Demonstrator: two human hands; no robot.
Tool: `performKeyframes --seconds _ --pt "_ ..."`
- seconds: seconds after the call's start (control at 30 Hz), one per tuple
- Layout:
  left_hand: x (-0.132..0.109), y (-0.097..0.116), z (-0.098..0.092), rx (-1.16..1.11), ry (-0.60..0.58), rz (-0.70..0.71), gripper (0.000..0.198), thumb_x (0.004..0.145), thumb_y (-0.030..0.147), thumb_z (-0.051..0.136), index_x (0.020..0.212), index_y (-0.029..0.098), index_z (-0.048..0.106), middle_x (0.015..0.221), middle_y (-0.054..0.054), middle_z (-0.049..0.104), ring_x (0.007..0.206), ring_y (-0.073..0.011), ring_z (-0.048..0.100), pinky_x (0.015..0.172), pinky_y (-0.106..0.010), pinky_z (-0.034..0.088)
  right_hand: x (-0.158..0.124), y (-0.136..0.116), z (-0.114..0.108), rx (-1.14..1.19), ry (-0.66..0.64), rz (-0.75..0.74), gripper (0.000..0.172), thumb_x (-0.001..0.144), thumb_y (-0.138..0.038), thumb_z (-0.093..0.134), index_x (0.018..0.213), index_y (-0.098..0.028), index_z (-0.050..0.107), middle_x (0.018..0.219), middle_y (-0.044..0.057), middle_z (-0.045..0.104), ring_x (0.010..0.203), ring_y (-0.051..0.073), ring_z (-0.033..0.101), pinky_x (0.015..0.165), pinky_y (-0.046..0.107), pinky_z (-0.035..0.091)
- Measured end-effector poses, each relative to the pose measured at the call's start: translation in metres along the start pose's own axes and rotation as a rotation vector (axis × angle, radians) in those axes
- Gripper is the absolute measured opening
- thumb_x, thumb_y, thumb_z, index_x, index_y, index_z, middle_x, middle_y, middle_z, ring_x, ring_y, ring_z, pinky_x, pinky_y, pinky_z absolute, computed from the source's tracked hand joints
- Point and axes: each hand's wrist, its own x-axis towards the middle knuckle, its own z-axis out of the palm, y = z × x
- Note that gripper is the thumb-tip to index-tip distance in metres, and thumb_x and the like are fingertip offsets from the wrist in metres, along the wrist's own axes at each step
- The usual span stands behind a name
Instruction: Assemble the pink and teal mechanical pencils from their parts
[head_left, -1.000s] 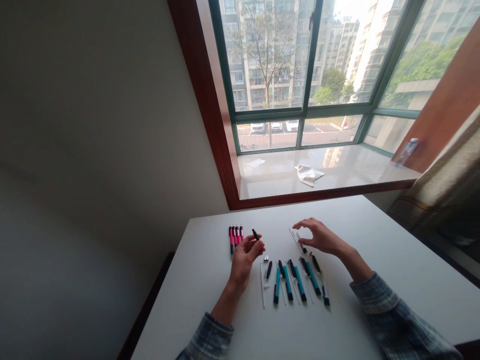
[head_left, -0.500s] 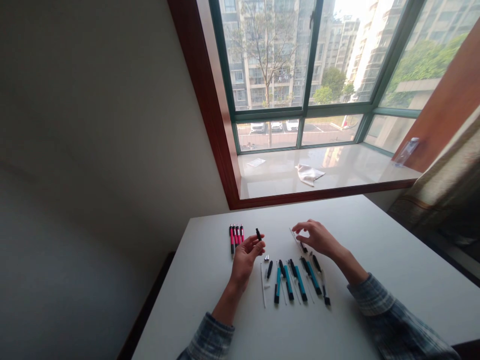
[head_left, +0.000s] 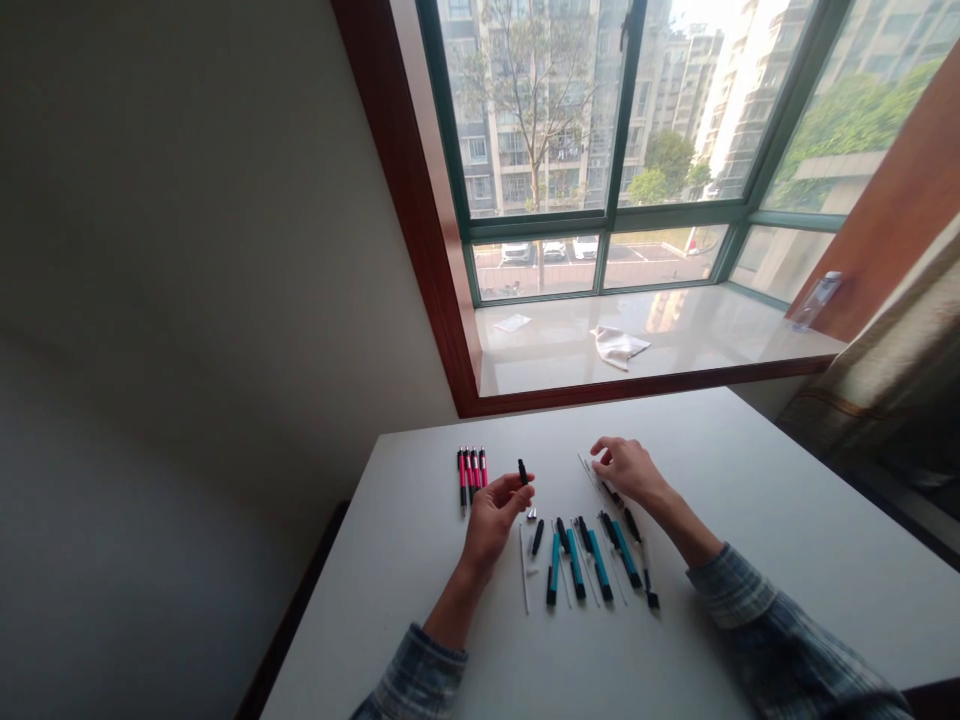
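Observation:
Upright between the fingertips of my left hand (head_left: 489, 522) is a short black pen barrel piece (head_left: 523, 472); the hand is closed on it. My right hand (head_left: 628, 468) hovers low over the table, thumb and forefinger bent but apart, beside a thin pen refill (head_left: 586, 468) and a dark pen part (head_left: 611, 492). Nearer me lie several teal pen barrels (head_left: 576, 565), black grip pieces (head_left: 538, 538) and thin white refills (head_left: 524, 575). A small silver tip (head_left: 532, 514) rests just below my left fingers.
Several red-and-black pens (head_left: 463, 480) lie in a row behind my left hand. The white table (head_left: 420, 560) meets the wall and window ledge. On the ledge are a crumpled white cloth (head_left: 619, 347), a paper piece (head_left: 512, 323) and a clear bottle (head_left: 816, 302).
My right hand has shifted slightly, and its thumb and forefinger have drawn closer together. My left hand has moved a little to the right, still holding the black barrel piece.

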Motion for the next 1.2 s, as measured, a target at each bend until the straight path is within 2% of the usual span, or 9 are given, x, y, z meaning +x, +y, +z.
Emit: performKeyframes --seconds 0.13,0.27,0.47,0.63,0.8,0.9,0.97,1.07,1.2 --pt "-0.001 0.003 0.001 0.019 -0.002 -0.010 0.037 0.078 0.043 0.082 0.106 0.019 0.079 0.092 -0.006 0.074 0.079 -0.0174 0.064 0.080 -0.033 0.055 0.002 0.000 -0.026 0.306 -0.073 0.034 0.025 0.084 -0.036 0.073 0.100 -0.018 0.077 0.085 0.008 0.078 0.074 0.021 0.073 0.070 0.034 0.058" --pt "-0.003 0.006 0.004 0.006 -0.011 -0.031 0.039 0.076 0.044 0.083 0.105 0.018 0.079 0.091 -0.007 0.075 0.081 -0.0187 0.065 0.080 -0.033 0.054 -0.005 -0.019 -0.043 0.657 -0.149 -0.061 0.040 0.082 -0.046 0.076 0.105 -0.014 0.075 0.092 0.010 0.078 0.083 0.022 0.072 0.078 0.036 0.059" --pt "-0.006 0.007 0.010 -0.041 -0.125 -0.051 0.035 0.076 0.042 0.084 0.099 0.016 0.080 0.085 -0.006 0.074 0.078 -0.0176 0.063 0.078 -0.030 0.051 -0.026 -0.071 -0.005 0.863 -0.143 -0.244 0.030 0.082 -0.043 0.077 0.097 -0.018 0.073 0.091 0.006 0.076 0.083 0.020 0.071 0.078 0.034 0.059" --pt "-0.004 0.008 0.009 -0.084 -0.234 -0.034 0.034 0.081 0.044 0.079 0.099 0.016 0.080 0.088 -0.007 0.074 0.082 -0.0192 0.063 0.082 -0.032 0.050 -0.031 -0.082 0.018 0.800 -0.125 -0.315 0.023 0.085 -0.040 0.075 0.094 -0.019 0.072 0.084 0.004 0.074 0.076 0.017 0.070 0.075 0.032 0.059" --pt "-0.004 0.007 0.008 -0.069 -0.243 -0.051 0.032 0.079 0.043 0.081 0.094 0.015 0.079 0.088 -0.007 0.074 0.081 -0.0193 0.063 0.079 -0.031 0.050 -0.019 -0.060 -0.001 0.756 -0.244 -0.340 0.032 0.085 -0.043 0.075 0.106 -0.019 0.071 0.087 0.005 0.077 0.079 0.020 0.073 0.076 0.034 0.060" --pt "-0.002 0.002 0.005 -0.053 -0.198 -0.036 0.030 0.080 0.042 0.081 0.094 0.016 0.078 0.087 -0.006 0.074 0.078 -0.0171 0.061 0.077 -0.029 0.048 -0.006 -0.030 -0.018 0.505 -0.117 -0.331 0.027 0.089 -0.044 0.071 0.094 -0.019 0.077 0.089 0.006 0.078 0.082 0.021 0.073 0.081 0.036 0.059" --pt "0.000 -0.001 0.003 -0.045 -0.191 -0.033 0.030 0.081 0.042 0.079 0.096 0.016 0.079 0.087 -0.005 0.074 0.077 -0.0164 0.060 0.077 -0.028 0.048 -0.001 -0.008 -0.025 0.348 -0.132 -0.295 0.027 0.089 -0.044 0.070 0.094 -0.019 0.079 0.090 0.007 0.079 0.082 0.022 0.072 0.080 0.037 0.059" --pt "0.001 -0.004 0.001 -0.039 -0.191 -0.044 0.031 0.082 0.042 0.079 0.100 0.016 0.079 0.088 -0.006 0.074 0.079 -0.0177 0.061 0.079 -0.031 0.049 0.001 0.016 -0.026 0.224 -0.226 -0.243 0.026 0.088 -0.042 0.070 0.094 -0.018 0.081 0.089 0.007 0.078 0.078 0.021 0.071 0.076 0.034 0.057" --pt "0.002 -0.002 0.001 -0.057 -0.163 -0.046 0.031 0.080 0.042 0.080 0.098 0.016 0.080 0.087 -0.006 0.073 0.079 -0.0185 0.062 0.080 -0.032 0.051 -0.003 0.024 -0.023 0.216 -0.283 -0.230 0.029 0.087 -0.042 0.072 0.101 -0.018 0.080 0.090 0.007 0.077 0.078 0.019 0.069 0.074 0.031 0.056"
